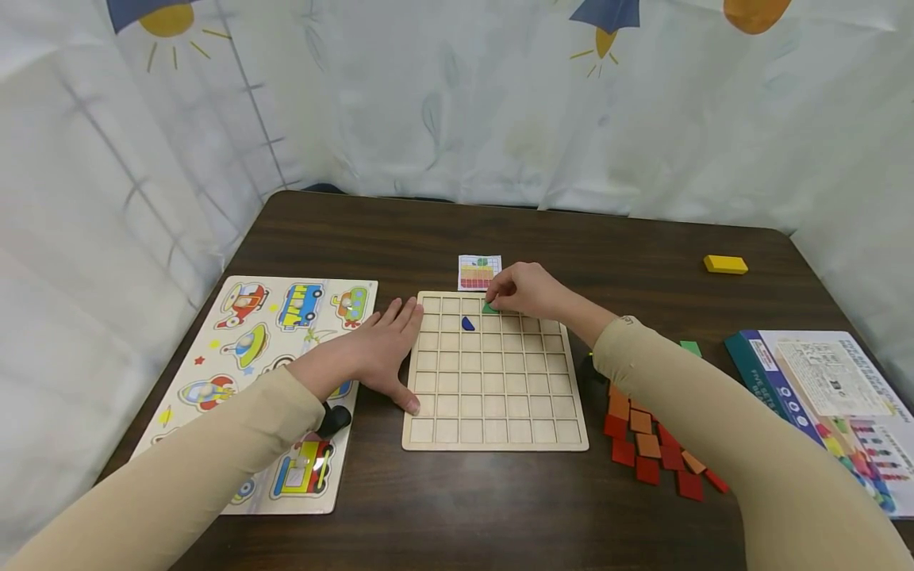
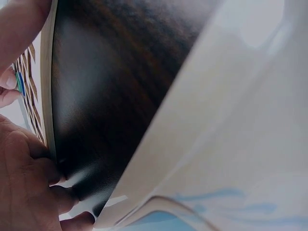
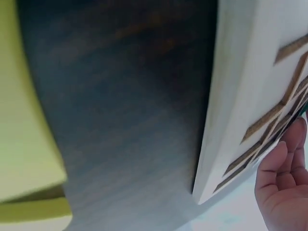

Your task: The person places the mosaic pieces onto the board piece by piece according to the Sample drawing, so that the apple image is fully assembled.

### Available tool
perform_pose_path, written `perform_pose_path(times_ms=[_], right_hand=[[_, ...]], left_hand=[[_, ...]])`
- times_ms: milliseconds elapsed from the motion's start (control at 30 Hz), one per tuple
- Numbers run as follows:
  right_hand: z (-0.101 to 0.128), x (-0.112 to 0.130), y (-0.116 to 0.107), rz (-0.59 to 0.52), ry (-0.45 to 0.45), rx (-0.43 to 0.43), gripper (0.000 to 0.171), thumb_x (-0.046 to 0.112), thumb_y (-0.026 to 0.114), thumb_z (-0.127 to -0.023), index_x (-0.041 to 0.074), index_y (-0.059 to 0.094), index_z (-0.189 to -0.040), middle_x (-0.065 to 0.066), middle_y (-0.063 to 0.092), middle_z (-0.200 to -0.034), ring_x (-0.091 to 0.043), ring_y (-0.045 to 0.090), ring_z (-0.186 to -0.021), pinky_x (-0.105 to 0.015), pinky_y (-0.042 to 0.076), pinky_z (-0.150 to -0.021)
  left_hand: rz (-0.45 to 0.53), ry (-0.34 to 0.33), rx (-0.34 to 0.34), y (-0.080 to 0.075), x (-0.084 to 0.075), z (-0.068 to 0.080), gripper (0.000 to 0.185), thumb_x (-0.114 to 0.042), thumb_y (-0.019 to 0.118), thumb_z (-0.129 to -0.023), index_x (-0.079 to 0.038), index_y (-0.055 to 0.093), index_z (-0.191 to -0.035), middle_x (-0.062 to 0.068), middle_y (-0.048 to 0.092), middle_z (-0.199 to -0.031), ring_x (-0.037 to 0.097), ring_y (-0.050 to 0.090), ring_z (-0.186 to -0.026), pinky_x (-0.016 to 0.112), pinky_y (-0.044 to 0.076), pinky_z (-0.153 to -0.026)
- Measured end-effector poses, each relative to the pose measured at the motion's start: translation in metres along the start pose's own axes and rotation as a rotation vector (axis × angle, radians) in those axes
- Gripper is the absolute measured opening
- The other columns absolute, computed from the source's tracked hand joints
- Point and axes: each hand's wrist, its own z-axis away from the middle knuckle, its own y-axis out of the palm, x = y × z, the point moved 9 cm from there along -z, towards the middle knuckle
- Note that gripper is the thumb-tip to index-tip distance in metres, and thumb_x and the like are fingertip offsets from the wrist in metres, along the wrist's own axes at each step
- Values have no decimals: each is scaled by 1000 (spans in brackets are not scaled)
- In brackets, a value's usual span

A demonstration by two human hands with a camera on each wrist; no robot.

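Both arms reach in from the near edge, sleeved in beige down to the wrists. The left hand [image 1: 374, 353] lies flat, palm down, fingers straight and pressed close together, pointing away and slightly right; the thumb splays out toward the body. A dark strap sits under that wrist. The right arm crosses in from the right at a long diagonal, forearm raised a little. The right hand [image 1: 524, 289] is arched, knuckles up, fingers curled down with the fingertips [image 1: 494, 301] bunched in a pinch. In the right wrist view the palm and curled fingers show at the lower right.
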Motion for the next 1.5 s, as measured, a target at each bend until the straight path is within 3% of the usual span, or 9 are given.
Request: perform_pose_path(times_ms=[367, 533, 667, 933, 1167, 1333, 1500], right_hand=[[6, 0, -1, 29, 9, 18, 11, 12, 71, -97, 11, 79, -104, -6, 72, -95, -20, 59, -84, -33, 51, -78], [16, -3, -14, 16, 1, -3, 17, 13, 68, -99, 10, 76, -113, -8, 73, -103, -21, 62, -88, -37, 53, -82], [37, -15, -31, 31, 10, -13, 18, 14, 68, -99, 10, 76, -115, -7, 74, -107, -22, 63, -90, -39, 54, -83], [102, -65, -58, 78, 83, -17, 23, 14, 70, -98, 6, 74, -119, -10, 74, -114, -21, 68, -95, -42, 58, -85], [144, -89, -46, 97, 117, 39, 15, 14, 72, -96, 7, 76, -108, -3, 76, -100, -14, 67, -86, -33, 58, -76], [157, -92, -31, 93, 157, 83, 16, 21, 77, -92, 7, 74, -100, 1, 73, -91, -11, 63, -79, -31, 56, -74], [163, -91, -27, 111, 187, 64, 20, 24, 80, -90, 7, 73, -98, 0, 72, -89, -12, 62, -78, -33, 57, -75]], left_hand=[[7, 0, 11, 4, -2, -3, 145, -68, 84, -69, 6, 1, -161, 27, -5, -170, 47, -3, -158, 65, 11, -125], [1, 3, 5, 2, 0, -3, 145, -69, 84, -69, 6, 1, -161, 27, -6, -170, 48, -3, -158, 65, 11, -125], [-7, 4, 3, 0, 0, -2, 145, -69, 84, -69, 6, 1, -161, 27, -6, -170, 48, -3, -157, 66, 11, -125], [-7, 1, 0, -3, 0, 1, 146, -69, 84, -68, 9, 2, -161, 30, -4, -169, 51, -1, -157, 67, 12, -124], [-9, 4, 4, -3, 0, 3, 146, -69, 84, -68, 10, 3, -160, 32, -3, -168, 52, 0, -156, 69, 13, -123], [2, 3, 11, -2, -1, 2, 145, -68, 85, -69, 10, 2, -160, 32, -4, -168, 52, -1, -156, 68, 13, -123], [2, 16, 10, -1, -4, -1, 145, -67, 85, -69, 11, 3, -160, 32, -4, -168, 53, -2, -156, 68, 13, -123]])
